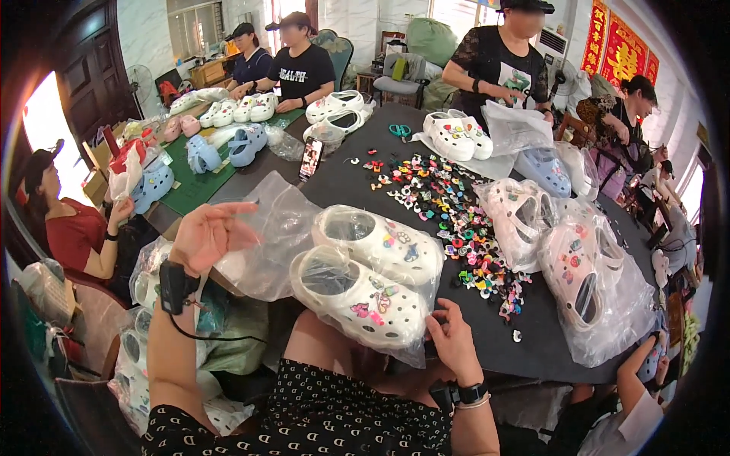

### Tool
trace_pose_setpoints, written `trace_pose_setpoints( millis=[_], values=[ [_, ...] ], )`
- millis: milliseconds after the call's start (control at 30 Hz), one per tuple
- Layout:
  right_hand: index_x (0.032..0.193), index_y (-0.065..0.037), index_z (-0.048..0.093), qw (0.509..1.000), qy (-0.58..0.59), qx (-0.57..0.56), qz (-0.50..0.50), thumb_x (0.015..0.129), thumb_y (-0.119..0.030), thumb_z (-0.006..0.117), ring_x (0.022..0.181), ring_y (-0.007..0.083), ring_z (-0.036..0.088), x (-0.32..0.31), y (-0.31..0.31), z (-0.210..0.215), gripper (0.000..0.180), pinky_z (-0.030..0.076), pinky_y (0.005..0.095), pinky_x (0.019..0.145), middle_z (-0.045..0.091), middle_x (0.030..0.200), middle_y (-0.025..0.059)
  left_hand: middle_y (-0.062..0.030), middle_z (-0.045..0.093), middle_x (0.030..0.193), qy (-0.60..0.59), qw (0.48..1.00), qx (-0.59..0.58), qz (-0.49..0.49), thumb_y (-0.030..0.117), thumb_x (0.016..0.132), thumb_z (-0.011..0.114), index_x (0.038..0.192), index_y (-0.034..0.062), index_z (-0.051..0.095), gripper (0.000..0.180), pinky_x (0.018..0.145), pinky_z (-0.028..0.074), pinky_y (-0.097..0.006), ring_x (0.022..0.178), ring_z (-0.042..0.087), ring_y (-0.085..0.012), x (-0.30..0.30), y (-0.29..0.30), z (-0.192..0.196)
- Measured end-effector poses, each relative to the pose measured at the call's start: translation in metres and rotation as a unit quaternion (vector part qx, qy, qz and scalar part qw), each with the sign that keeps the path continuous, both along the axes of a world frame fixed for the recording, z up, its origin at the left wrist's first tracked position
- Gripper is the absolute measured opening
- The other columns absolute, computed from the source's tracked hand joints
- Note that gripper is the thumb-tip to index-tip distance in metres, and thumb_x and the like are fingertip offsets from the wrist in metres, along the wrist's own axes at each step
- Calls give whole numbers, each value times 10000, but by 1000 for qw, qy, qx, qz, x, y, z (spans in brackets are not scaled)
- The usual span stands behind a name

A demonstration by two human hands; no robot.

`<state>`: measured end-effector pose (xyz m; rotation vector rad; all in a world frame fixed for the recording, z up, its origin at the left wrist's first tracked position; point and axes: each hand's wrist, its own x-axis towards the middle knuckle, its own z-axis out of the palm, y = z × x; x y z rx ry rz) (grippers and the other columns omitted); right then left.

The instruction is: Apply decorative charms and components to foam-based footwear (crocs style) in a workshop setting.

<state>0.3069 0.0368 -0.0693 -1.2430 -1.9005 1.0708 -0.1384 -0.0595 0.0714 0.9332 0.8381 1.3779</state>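
A pair of white clogs [380, 315] with colourful charms lies side by side inside a clear plastic bag [266, 235] at the near edge of the dark table. The bag's loose, empty end spreads out to the left. My left hand [213, 235] is raised at that loose end, palm up, fingers stretched out and slightly blurred. At the right, my right hand [454, 340] has its bent fingers against the bag's edge, beside the toes of the nearer clog; the fingertips seem to pinch the plastic.
Loose shoe charms [456, 220] are scattered across the middle of the table [403, 171]. Bagged clogs [582, 266] lie at the right, white clogs [456, 135] and teal scissors [400, 132] farther back. A phone [310, 158] stands behind the bag. Several co-workers sit or stand around.
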Motion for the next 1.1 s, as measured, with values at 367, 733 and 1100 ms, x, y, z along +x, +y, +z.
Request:
trace_pose_setpoints(
  millis=[367, 733, 1100],
  values=[
    [1282, 47, 502, 998, 39, -44, -7, 951, -178, 655, 749, 200, 705, 4, 4, -6, 428, 555, 318, 667, 710, 939, 175, -134, 646, 1239, 502, 804, -262, -181, 208, 847, 784, 1445, 45, 463, 697, 911, 549, -368, 1051, 668, -249, 8, 53, -11],
    [1103, 26, 646, 999, 23, -35, -5, 1005, -217, 582, 647, 72, 585, -5, 7, -3, 269, 483, 237, 552, 649, 763, 28, -131, 565, 1372, 477, 865, -42, -153, 284, 1033, 504, 1420, 12, 480, 474, 1077, 412, -358, 1240, 527, -202, 1, 81, -74],
    [1094, 76, 628, 995, 32, -60, -71, 973, -248, 631, 646, 167, 665, -14, 17, 5, 346, 517, 307, 582, 701, 858, 152, -115, 535, 1425, 356, 927, 4, -118, 168, 955, 627, 1410, 46, 510, 485, 1107, 392, -410, 1250, 553, -254, -28, 66, -81]
  ],
)
